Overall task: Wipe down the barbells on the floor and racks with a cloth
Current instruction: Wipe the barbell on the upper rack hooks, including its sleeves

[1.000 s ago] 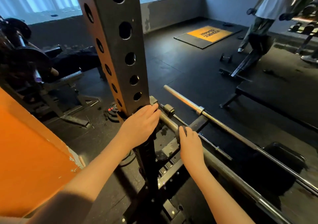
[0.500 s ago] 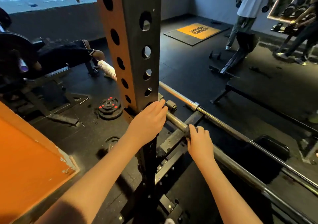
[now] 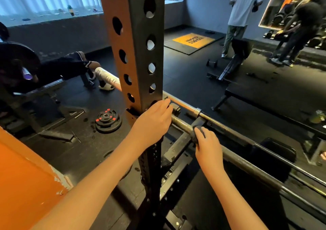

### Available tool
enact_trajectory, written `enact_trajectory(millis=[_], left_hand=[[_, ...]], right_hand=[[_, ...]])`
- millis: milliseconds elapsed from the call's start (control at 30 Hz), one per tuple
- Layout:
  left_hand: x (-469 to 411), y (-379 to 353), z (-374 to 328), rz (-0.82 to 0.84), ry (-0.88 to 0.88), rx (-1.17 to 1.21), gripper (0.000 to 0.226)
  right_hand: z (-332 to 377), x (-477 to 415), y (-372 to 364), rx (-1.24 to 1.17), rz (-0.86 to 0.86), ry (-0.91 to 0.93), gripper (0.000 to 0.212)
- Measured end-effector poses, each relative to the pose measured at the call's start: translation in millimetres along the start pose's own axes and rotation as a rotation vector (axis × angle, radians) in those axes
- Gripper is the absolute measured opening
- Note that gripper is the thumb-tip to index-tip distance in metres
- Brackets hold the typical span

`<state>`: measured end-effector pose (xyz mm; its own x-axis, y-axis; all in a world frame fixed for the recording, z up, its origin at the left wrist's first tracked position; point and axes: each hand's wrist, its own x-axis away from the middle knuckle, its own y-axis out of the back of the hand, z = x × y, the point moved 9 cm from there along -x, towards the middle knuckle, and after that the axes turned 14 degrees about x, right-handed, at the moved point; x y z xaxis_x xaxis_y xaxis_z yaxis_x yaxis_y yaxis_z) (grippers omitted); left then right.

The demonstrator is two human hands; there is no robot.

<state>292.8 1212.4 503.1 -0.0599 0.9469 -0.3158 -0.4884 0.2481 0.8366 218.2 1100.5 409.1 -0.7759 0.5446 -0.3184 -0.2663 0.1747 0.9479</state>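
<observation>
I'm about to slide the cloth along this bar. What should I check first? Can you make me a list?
1. Cloth in the right hand: ok, the fingers hold it.
2. Cloth touching the near barbell: ok.
3. Left hand steadying you: ok, it grips the rack post.
4. Nothing lying on the bar ahead of the cloth: ok, as far as it shows.
5. Cloth clean enough: cannot tell, it is dark and mostly covered.
6. Far barbell already wiped: cannot tell.

The right hand (image 3: 208,146) covers most of the cloth (image 3: 195,132). The left hand (image 3: 155,122), gripping the rack post (image 3: 141,53), hides the barbell's (image 3: 247,165) far end.
</observation>
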Motion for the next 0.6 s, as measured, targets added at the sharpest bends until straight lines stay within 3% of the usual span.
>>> enact_trajectory(millis=[233, 400, 500, 600], left_hand=[[8.3, 0.9, -5.9, -0.191, -0.106, -0.068, 0.025], [103.5, -16.2, -14.0, -0.423, -0.058, 0.199, 0.031], [180.7, -54.7, -5.6, -0.306, 0.023, 0.368, 0.037], [230.4, -92.8, 30.0, -0.028, 0.176, 0.471, 0.051]], right_hand=[[15.1, 48.8, 4.9, -0.199, -0.355, -0.077, 0.058], [66.8, 128.1, -41.0, -0.494, -0.434, -0.242, 0.047], [110.0, 161.6, -65.0, -0.647, -0.255, -0.346, 0.039], [143.6, 172.4, -61.2, -0.682, -0.251, -0.377, 0.039]])
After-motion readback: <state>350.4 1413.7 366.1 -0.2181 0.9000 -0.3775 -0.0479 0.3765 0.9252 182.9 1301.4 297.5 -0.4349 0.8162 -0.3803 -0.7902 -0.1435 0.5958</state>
